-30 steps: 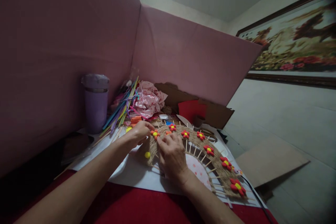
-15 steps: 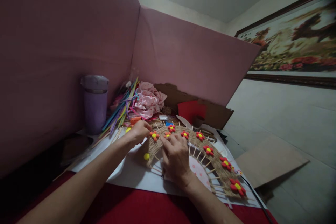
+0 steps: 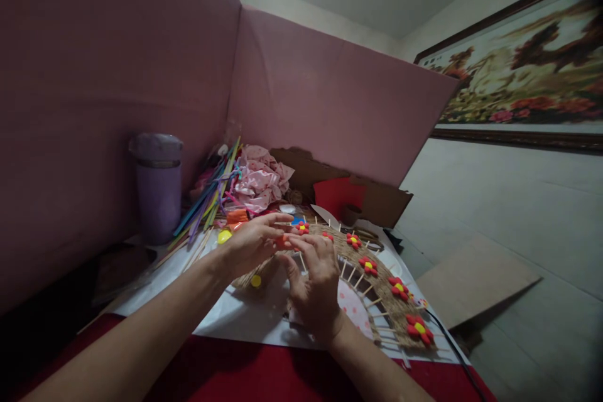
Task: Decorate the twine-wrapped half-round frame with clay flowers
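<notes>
My left hand (image 3: 257, 242) is over the twine-wrapped arch (image 3: 389, 301), its fingers stretched toward the right hand. A small lump of orange modelling clay (image 3: 282, 240) is pressed between the fingers of both hands. My right hand (image 3: 313, 279) has its fingertips on that lump, thumb below. Red clay flowers with yellow centres, such as this flower (image 3: 420, 329), run along the arch's right side. A yellow clay dot (image 3: 255, 281) sits at its left end. Thin wooden sticks poke out along both edges. My hands hide the arch's upper left part.
At the left stands a purple tumbler (image 3: 159, 191). Coloured pipe cleaners (image 3: 207, 204) and crumpled pink fabric (image 3: 264, 179) lie behind the hands. Nearby are an orange clay block (image 3: 237, 217), yellow clay (image 3: 225, 237), red paper (image 3: 336, 196), scissors (image 3: 370, 237) and a black cable (image 3: 455, 342).
My left hand has moved right from beside the arch to meet my right hand, and its fingers have straightened. Orange clay now shows between them. The view has shifted slightly.
</notes>
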Demonstrator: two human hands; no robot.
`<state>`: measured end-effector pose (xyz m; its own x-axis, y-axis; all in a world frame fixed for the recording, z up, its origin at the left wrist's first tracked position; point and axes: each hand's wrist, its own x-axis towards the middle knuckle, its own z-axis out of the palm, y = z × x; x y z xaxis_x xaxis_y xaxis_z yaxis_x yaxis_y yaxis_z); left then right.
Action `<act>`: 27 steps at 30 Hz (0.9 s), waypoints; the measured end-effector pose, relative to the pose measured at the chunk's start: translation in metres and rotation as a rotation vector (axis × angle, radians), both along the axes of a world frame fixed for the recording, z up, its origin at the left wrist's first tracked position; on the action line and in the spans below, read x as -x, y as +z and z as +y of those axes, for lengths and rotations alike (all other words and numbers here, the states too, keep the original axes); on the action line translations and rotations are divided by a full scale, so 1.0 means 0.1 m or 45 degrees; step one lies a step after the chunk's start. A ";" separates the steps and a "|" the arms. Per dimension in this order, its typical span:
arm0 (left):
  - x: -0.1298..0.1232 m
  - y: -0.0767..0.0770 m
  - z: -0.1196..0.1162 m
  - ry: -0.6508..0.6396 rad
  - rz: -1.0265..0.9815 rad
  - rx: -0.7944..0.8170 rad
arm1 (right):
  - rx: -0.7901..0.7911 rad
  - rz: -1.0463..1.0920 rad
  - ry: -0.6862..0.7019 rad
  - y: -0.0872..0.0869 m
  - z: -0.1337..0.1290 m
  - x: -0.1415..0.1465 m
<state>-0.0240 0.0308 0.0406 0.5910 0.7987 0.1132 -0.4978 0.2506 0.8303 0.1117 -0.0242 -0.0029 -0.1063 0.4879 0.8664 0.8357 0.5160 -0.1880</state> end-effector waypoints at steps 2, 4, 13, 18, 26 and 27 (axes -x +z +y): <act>-0.02 -0.01 -0.03 -0.037 0.018 -0.019 | 0.006 0.001 -0.030 -0.01 0.01 -0.01; -0.04 -0.03 -0.04 -0.075 0.039 -0.062 | 0.016 0.004 -0.051 -0.01 0.02 -0.02; -0.01 -0.09 0.06 0.062 0.428 -0.409 | 0.039 0.107 0.095 -0.03 0.06 -0.08; 0.00 -0.11 0.09 0.142 0.403 -0.472 | 0.102 0.218 0.191 -0.01 0.07 -0.08; 0.00 -0.15 0.10 0.061 0.418 -0.453 | 0.148 0.210 0.183 0.04 0.07 -0.09; 0.00 -0.15 0.10 0.047 0.432 -0.466 | 0.150 0.201 0.177 0.04 0.07 -0.09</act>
<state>-0.0244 0.0411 0.0259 0.6153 0.7635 0.1962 -0.1876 -0.1000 0.9772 0.1210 -0.0175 0.0011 -0.0473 0.5764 0.8158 0.7139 0.5907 -0.3760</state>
